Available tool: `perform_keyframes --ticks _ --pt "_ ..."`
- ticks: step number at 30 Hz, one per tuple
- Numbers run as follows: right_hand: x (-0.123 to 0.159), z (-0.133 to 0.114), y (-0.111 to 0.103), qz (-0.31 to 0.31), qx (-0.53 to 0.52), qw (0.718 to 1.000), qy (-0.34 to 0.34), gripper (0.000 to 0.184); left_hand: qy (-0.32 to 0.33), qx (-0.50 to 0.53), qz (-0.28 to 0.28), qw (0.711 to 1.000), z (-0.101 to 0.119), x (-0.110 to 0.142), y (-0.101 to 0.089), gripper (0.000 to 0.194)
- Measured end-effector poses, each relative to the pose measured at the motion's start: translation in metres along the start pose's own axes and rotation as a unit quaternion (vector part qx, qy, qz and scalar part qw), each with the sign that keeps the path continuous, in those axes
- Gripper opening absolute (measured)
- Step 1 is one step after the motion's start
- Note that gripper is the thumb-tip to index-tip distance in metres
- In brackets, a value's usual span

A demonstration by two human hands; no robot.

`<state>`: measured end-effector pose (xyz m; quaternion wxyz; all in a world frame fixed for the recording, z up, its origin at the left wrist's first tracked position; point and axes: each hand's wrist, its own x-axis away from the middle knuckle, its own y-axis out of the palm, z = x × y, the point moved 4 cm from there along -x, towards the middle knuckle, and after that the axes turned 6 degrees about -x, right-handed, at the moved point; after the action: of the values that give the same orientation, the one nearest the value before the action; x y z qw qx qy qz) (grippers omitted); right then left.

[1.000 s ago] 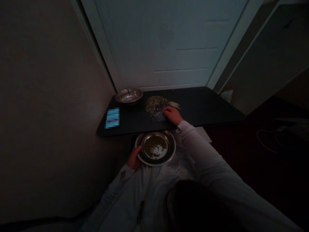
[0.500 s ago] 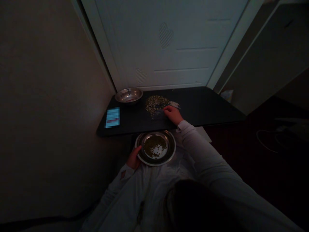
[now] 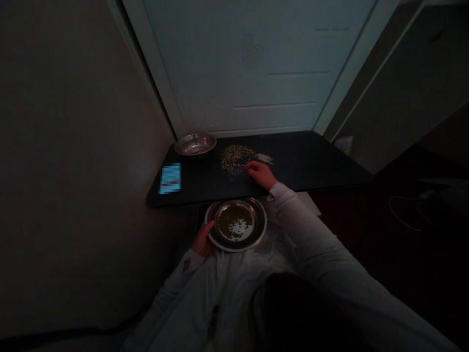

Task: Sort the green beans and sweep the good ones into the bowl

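Observation:
My left hand (image 3: 203, 239) grips the left rim of a round metal bowl (image 3: 261, 230), thumb over the edge. Small green beans (image 3: 236, 215) cover much of the bowl's floor, leaving a bare shiny patch. My right hand (image 3: 261, 174) is over the dark table at the near right side of a mixed heap of green and pale grains (image 3: 238, 155). Its fingers are bent and drawn together; what they hold, if anything, is too small to make out. Just beyond that hand lies a small pile of whitish grains (image 3: 264, 158).
A second metal bowl (image 3: 196, 145) stands at the dark table's (image 3: 315, 161) back left. In front of it lies a pixelated light-blue rectangle (image 3: 170, 178). A white door (image 3: 286, 58) rises behind the table, and a wall (image 3: 73, 146) borders the left. A pale cable (image 3: 403, 215) is at right.
My right hand has shifted very slightly left at the heap's near edge, its fingers a little changed in pose. My left hand and the bowl stay put.

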<state>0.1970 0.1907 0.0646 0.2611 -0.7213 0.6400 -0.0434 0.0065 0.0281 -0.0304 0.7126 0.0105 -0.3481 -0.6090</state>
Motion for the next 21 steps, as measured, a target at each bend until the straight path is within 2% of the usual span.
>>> perform_keyframes --ticks 13,21 --pt "0.005 0.0 0.01 -0.064 0.002 0.998 -0.002 0.022 0.004 -0.005 -0.001 1.0 -0.002 -0.003 -0.002 0.021" --pt "0.013 -0.003 0.013 -0.108 -0.001 0.994 0.016 0.023 0.001 -0.01 -0.025 1.0 0.001 -0.001 0.0 0.019"
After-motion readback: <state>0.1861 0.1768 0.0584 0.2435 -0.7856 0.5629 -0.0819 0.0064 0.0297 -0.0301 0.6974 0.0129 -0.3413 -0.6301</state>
